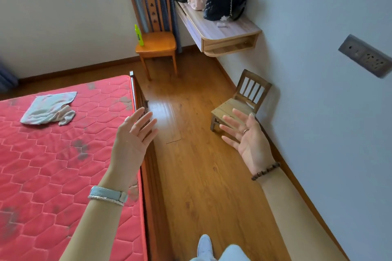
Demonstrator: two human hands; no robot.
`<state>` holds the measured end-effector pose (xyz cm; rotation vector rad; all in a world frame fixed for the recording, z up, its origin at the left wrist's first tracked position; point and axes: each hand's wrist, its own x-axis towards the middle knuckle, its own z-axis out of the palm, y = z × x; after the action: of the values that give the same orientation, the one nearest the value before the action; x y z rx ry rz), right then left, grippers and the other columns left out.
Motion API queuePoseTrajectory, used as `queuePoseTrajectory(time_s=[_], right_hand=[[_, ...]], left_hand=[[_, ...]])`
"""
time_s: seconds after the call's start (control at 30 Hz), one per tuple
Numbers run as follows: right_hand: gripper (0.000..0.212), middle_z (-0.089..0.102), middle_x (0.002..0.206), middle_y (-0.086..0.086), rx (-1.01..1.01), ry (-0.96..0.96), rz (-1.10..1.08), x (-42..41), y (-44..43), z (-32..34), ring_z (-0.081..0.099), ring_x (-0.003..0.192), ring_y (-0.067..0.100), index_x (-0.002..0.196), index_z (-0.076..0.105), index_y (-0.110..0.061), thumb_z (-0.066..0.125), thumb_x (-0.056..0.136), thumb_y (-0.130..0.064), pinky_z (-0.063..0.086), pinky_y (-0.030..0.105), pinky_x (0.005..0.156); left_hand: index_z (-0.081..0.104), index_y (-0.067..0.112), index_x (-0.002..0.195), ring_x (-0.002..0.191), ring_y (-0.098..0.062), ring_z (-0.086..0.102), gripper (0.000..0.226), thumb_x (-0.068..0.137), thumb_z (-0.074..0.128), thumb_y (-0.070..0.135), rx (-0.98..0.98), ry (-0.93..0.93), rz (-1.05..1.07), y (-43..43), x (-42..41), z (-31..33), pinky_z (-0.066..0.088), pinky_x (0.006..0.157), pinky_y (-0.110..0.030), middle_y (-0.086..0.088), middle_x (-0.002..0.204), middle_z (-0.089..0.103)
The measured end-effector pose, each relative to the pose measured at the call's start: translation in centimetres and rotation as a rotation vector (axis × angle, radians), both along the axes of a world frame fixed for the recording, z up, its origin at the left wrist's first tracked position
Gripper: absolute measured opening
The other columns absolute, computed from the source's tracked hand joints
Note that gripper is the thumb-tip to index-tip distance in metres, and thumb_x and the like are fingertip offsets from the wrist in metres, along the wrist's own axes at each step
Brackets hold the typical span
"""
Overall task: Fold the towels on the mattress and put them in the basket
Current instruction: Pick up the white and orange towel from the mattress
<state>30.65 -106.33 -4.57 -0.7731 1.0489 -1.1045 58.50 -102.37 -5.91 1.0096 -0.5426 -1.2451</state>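
Observation:
A crumpled pale grey and pink towel (49,108) lies on the red quilted mattress (53,171) at the upper left. My left hand (133,137) is raised over the mattress's right edge, palm up, fingers straight, holding nothing. My right hand (246,135) is raised over the wooden floor in front of a small stool, fingers spread, also holding nothing. Both hands are well apart from the towel. No basket is in view.
A small wooden child's chair (241,101) stands by the right wall. A larger wooden chair (156,42) with a green bottle (139,35) stands at the back. A wall shelf (220,27) carries bags. The wooden bed frame (152,176) borders the floor strip (201,176).

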Motion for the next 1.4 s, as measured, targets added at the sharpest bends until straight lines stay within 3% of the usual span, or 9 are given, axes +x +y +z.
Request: queuePoseTrajectory(time_s=[0.27,0.4,0.77,1.13,1.27,1.4], right_hand=[[0.043,0.065,0.127,0.003,-0.040,0.010,0.151,5.7,-10.6,1.6,0.063,0.115,0.023,0.127,0.055,-0.026,0.026,0.103,-0.047,0.042,0.051,0.107],[0.046,0.064,0.128,0.001,-0.061,-0.002,0.251,8.7,-16.5,2.5,0.062,0.117,0.022,0.132,0.052,-0.025,0.024,0.103,-0.047,0.043,0.048,0.107],[0.045,0.063,0.129,0.001,-0.098,0.029,0.479,15.6,-32.8,4.0,0.063,0.115,0.022,0.136,0.050,-0.023,0.026,0.103,-0.044,0.046,0.047,0.104],[0.044,0.061,0.132,0.003,-0.084,0.029,0.541,19.8,-43.9,3.5,0.061,0.118,0.025,0.137,0.049,-0.023,0.028,0.103,-0.043,0.046,0.048,0.104],[0.044,0.062,0.131,0.004,-0.072,0.055,0.559,22.3,-46.5,2.8,0.061,0.117,0.025,0.137,0.050,-0.021,0.030,0.103,-0.042,0.045,0.050,0.104],[0.044,0.063,0.130,0.004,-0.058,0.068,0.565,25.6,-49.7,2.0,0.062,0.117,0.025,0.137,0.050,-0.020,0.031,0.103,-0.041,0.045,0.050,0.105]], left_hand=[[0.053,0.016,0.140,0.130,-0.028,0.056,0.051,0.095,0.052,0.041,-0.059,-0.008,0.134,-6.7,4.4,1.9,0.048,0.106,-0.043,-0.011,0.141,0.058],[0.056,0.019,0.136,0.131,-0.028,0.056,0.042,0.104,0.036,0.035,-0.072,-0.057,0.221,-10.5,6.2,2.9,0.046,0.108,-0.044,-0.010,0.140,0.059],[0.060,0.022,0.129,0.132,-0.028,0.054,0.037,0.103,0.037,0.032,-0.097,-0.061,0.460,-20.4,9.0,3.6,0.049,0.106,-0.041,-0.005,0.134,0.062],[0.054,0.016,0.137,0.127,-0.026,0.056,0.047,0.097,0.047,0.039,-0.082,-0.075,0.569,-27.5,11.8,2.8,0.043,0.111,-0.048,-0.005,0.133,0.061],[0.057,0.018,0.132,0.130,-0.028,0.056,0.053,0.086,0.064,0.044,-0.069,-0.059,0.582,-30.3,14.2,2.4,0.047,0.107,-0.048,-0.007,0.135,0.060],[0.058,0.020,0.130,0.133,-0.030,0.053,0.039,0.097,0.048,0.038,-0.081,-0.027,0.602,-34.0,17.5,1.4,0.045,0.109,-0.049,-0.007,0.135,0.061]])
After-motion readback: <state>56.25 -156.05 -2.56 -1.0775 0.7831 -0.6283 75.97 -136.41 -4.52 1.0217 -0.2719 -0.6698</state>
